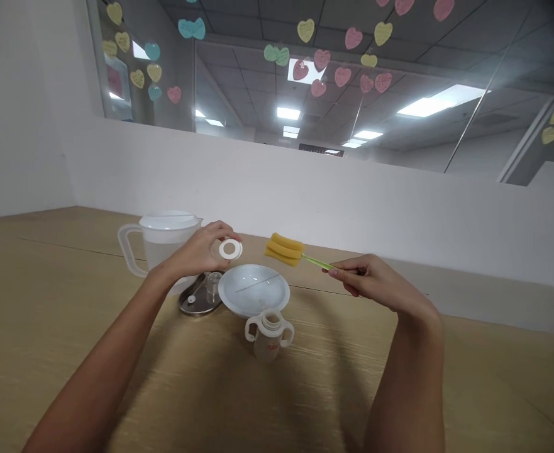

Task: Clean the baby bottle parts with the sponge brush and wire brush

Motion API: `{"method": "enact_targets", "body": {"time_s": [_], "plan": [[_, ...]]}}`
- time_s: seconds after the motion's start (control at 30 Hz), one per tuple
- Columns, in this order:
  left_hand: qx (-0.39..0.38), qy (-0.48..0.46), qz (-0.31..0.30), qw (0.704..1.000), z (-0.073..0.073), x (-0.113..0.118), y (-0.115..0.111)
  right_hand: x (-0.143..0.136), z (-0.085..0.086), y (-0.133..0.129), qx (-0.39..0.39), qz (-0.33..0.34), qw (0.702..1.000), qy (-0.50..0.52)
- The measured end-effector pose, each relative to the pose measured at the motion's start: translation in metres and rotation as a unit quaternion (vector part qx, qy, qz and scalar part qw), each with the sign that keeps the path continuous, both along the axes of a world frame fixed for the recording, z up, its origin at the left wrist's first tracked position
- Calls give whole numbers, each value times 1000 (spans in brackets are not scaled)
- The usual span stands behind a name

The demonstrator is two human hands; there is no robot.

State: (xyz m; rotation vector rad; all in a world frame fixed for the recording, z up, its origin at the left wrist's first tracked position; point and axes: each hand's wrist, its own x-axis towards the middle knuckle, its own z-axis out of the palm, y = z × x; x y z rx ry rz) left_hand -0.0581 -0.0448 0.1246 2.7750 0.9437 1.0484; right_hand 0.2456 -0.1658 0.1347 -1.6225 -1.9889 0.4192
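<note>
My left hand (209,246) is closed on a white ring-shaped cap (230,249), its open centre facing me, above the left rim of a white bowl (254,308). In my right hand (367,278) is the thin green handle of a brush with a yellow sponge head (285,249). The sponge is held in the air over the bowl's back right side, apart from the cap. A two-handled bottle (267,349) stands upright and uncapped in front of the bowl. A thin straight line or rod crosses the bowl.
A lidded white pitcher (156,245) stands behind my left forearm. A metal tray (200,306) with a small clear cup (213,286) and a small white part (191,299) lies left of the bowl. A white wall (305,195) rises behind the wooden table (187,390).
</note>
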Motion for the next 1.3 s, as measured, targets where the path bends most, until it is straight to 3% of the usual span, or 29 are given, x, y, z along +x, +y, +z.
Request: {"method": "enact_targets", "body": {"time_s": [0.27,0.43,0.57,0.77,0.83,0.97,1.03,1.23,1.3], "plan": [[6,-25,25,999,0,6,-5,-9,8,-7,27,-8,999,14],[-25,-43,-9,999,2,10,-9,-37,12,0,47,58,997,28],[-36,-58,-15,998,3,11,-11,-45,9,10,20,106,994,20],[-45,-64,15,997,2,11,-10,-15,4,9,55,-32,998,-11],[-44,-62,18,997,0,12,-9,-17,6,6,59,-27,998,-2],[-35,-55,7,998,-1,13,-6,-42,10,6,46,60,997,14],[-32,-54,6,998,-2,13,-5,-48,9,10,39,74,997,6],[-52,-62,52,995,-3,12,-4,-30,4,12,76,-54,995,-28],[-38,-64,60,995,-3,12,-3,-35,6,8,82,-20,996,-11]]}}
